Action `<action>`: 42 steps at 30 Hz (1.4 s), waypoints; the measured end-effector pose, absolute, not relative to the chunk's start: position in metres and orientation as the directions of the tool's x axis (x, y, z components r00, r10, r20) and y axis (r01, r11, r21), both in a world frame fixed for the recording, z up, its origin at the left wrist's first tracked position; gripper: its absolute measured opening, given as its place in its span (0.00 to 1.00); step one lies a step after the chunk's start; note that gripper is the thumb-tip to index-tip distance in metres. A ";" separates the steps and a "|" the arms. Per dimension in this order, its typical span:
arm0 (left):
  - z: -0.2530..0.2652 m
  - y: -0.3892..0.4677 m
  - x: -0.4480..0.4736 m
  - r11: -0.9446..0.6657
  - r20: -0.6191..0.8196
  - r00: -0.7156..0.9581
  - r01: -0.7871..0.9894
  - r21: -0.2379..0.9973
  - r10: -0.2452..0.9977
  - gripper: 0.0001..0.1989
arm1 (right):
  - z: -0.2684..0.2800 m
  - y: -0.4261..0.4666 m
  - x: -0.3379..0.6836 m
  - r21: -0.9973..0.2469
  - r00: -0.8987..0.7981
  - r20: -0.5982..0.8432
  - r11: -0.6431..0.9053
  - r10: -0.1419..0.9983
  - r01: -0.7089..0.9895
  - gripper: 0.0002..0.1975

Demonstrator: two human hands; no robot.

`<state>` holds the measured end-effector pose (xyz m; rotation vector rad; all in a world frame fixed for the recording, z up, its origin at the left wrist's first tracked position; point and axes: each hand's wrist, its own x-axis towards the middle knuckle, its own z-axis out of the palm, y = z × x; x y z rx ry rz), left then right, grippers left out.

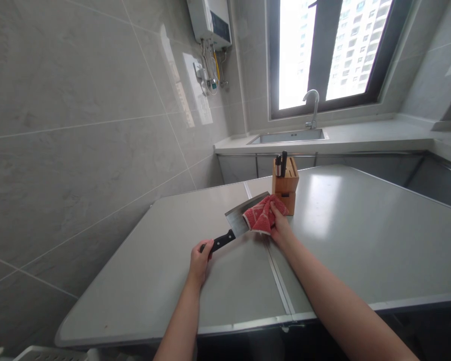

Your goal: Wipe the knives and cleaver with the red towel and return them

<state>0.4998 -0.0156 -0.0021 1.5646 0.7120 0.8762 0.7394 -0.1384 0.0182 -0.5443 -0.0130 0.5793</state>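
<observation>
A cleaver (237, 219) with a wide steel blade and a black riveted handle is held above the table. My left hand (200, 259) is closed around the end of its handle. In my right hand (281, 224) is a red cloth (262, 214) with a pale edge, pinched between thumb and fingers. The cloth lies over the blade's far part and hides some of it. Just behind the cloth stands a wooden knife block (291, 186), with black-handled tools (284, 163) upright in its slots.
The pale folding table (143, 281) has a metal seam across its middle. Behind it runs a counter with a sink (285, 137) and a curved faucet (314, 108) below a window. A tiled wall (97, 165) borders the left, with a water heater (212, 22) higher up.
</observation>
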 end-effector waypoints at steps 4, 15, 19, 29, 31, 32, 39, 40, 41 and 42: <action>-0.002 -0.017 0.500 -0.200 0.141 0.578 0.040 0.979 0.804 0.19 | 0.021 -0.140 0.741 -0.460 0.840 -0.187 0.710 0.510 -0.533 0.12; 0.007 -0.024 0.501 -0.368 0.144 0.727 0.158 0.916 0.671 0.21 | 0.011 -0.128 0.703 -0.653 0.731 -0.015 0.547 0.683 -0.524 0.15; 0.005 -0.022 0.501 -0.355 0.154 0.734 0.126 0.926 0.661 0.20 | 0.010 -0.131 0.686 -0.733 0.563 0.079 0.430 0.823 -0.526 0.15; 0.005 -0.022 0.502 -0.471 0.234 0.779 0.087 0.878 0.581 0.15 | 0.018 -0.138 0.672 -0.847 0.387 0.157 0.325 0.909 -0.420 0.26; 0.006 -0.023 0.502 -0.507 0.244 0.792 0.094 0.857 0.560 0.15 | 0.020 -0.138 0.671 -0.871 0.406 0.168 0.328 0.898 -0.366 0.23; 0.006 -0.024 0.503 -0.524 0.247 0.800 0.097 0.846 0.547 0.15 | 0.021 -0.138 0.671 -0.882 0.409 0.180 0.331 0.895 -0.336 0.23; 0.005 -0.025 0.505 -0.616 0.311 0.811 0.076 0.784 0.495 0.14 | 0.024 -0.138 0.666 -0.911 0.462 0.235 0.360 0.855 -0.202 0.23; 0.005 -0.025 0.504 -0.615 0.324 0.805 0.064 0.786 0.498 0.14 | 0.024 -0.138 0.665 -0.905 0.470 0.225 0.362 0.854 -0.225 0.23; 0.006 -0.025 0.504 -0.612 0.337 0.796 0.053 0.789 0.503 0.14 | 0.024 -0.138 0.664 -0.895 0.478 0.216 0.368 0.852 -0.251 0.23; 0.006 -0.024 0.504 -0.610 0.350 0.785 0.046 0.791 0.512 0.14 | 0.024 -0.138 0.664 -0.884 0.483 0.209 0.376 0.850 -0.279 0.24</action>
